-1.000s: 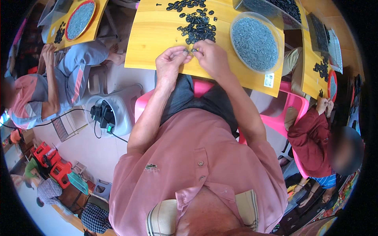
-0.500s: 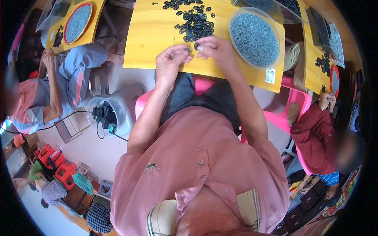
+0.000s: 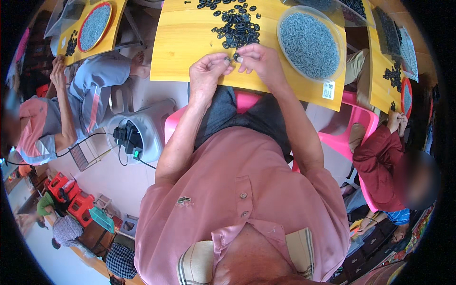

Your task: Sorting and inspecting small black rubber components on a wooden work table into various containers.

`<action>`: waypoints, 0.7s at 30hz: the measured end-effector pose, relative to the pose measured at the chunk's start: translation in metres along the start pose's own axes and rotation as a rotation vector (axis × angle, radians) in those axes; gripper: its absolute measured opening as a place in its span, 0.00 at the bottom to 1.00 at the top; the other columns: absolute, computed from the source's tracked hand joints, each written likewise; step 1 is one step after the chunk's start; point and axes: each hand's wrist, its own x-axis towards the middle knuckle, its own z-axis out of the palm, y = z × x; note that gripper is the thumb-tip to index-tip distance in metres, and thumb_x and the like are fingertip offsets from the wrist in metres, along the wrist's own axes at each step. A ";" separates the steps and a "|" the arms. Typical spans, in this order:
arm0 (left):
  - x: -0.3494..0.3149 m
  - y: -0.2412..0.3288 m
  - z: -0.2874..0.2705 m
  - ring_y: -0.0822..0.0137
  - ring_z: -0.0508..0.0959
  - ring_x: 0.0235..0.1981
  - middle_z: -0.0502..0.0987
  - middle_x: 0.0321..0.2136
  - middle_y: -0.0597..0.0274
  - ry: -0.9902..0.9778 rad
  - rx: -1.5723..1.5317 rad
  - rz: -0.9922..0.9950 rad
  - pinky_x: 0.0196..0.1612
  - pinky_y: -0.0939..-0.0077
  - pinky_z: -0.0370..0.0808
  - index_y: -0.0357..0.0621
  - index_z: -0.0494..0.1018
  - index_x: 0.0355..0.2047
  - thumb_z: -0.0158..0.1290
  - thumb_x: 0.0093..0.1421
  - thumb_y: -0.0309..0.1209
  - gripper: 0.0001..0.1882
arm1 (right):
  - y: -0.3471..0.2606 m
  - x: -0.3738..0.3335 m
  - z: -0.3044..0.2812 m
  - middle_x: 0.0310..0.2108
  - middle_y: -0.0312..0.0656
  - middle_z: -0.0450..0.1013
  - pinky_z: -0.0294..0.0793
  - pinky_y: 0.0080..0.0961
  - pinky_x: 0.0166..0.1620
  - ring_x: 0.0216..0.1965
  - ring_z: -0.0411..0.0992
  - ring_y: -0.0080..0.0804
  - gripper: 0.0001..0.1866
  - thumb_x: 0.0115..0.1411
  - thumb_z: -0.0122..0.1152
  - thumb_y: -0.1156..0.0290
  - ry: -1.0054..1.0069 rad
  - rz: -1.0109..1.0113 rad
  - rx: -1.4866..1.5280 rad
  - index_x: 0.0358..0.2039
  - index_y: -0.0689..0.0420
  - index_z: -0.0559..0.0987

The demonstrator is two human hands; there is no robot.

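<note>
My right hand [image 3: 261,64] pinches a small black oval part [image 3: 236,56] between thumb and fingers, over the near edge of the yellow table [image 3: 185,45]. Close beside it, my left hand [image 3: 208,75] is closed, thumb against forefinger, its tips almost meeting the black part. Whatever small piece it grips is too tiny to name. Just beyond my fingers lies a loose pile of black oval parts [image 3: 240,32], some with holes. On the right, a round clear tub [image 3: 280,47] holds many small grey metal screws [image 3: 311,45].
A clear bin [image 3: 354,16] stands at the table's far right. At left, a co-worker's table bears a red-rimmed tray [image 3: 110,23]; another co-worker sits at right. A grey upturned stool [image 3: 156,137] with black plugs and a cable is on the floor. Pink chairs [image 3: 349,118] stand nearby.
Both hands stay close together with only slight finger shifts. The black part in my right hand has turned a little. The whole view has shifted slightly.
</note>
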 end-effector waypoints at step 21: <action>0.000 0.000 0.003 0.69 0.81 0.33 0.81 0.32 0.53 0.032 0.035 0.004 0.39 0.80 0.78 0.30 0.75 0.41 0.56 0.60 0.21 0.09 | 0.006 0.001 0.004 0.29 0.41 0.78 0.72 0.17 0.29 0.26 0.75 0.22 0.08 0.57 0.61 0.78 0.009 -0.052 -0.010 0.37 0.66 0.78</action>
